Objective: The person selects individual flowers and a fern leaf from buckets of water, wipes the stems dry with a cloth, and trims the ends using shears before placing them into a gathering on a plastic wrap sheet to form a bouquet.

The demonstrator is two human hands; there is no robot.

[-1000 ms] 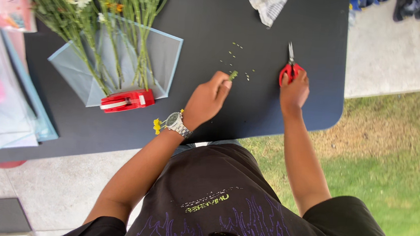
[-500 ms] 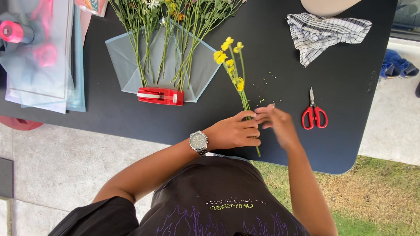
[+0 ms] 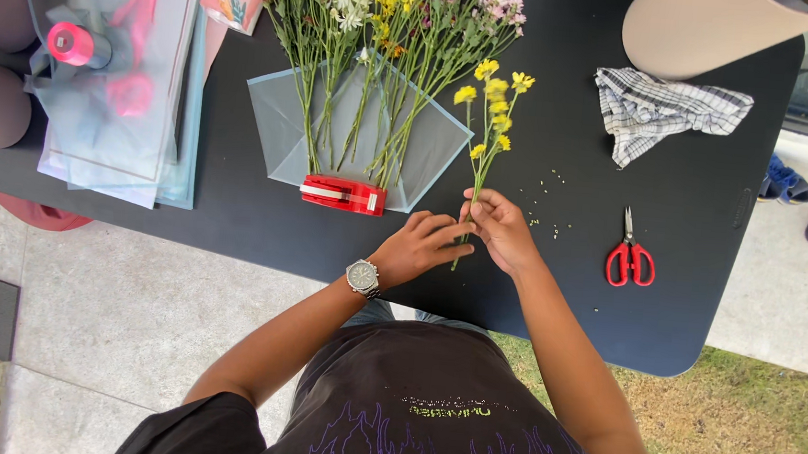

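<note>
A bunch of mixed flowers (image 3: 379,52) is lying on a clear wrapping sheet (image 3: 287,122) on the black table (image 3: 686,307), with a red tape dispenser (image 3: 343,194) sitting across the stems and just left of the hands. Red-handled scissors (image 3: 630,258) are lying to the right, well apart from the hands, with green stem trimmings (image 3: 555,183) scattered between, and a checked cloth (image 3: 661,111) is bunched farther back. Both hands are closing on one sprig of yellow flowers (image 3: 493,104): the right hand (image 3: 501,230) is pinching the stem with curled fingers, while the left hand (image 3: 421,249) is touching the stem lower down, fingers loosely bent. The sprig is lying on the table, blooms pointing away from the person. The table's near edge is running just below the wrists, leaving bare tabletop to the right.
</note>
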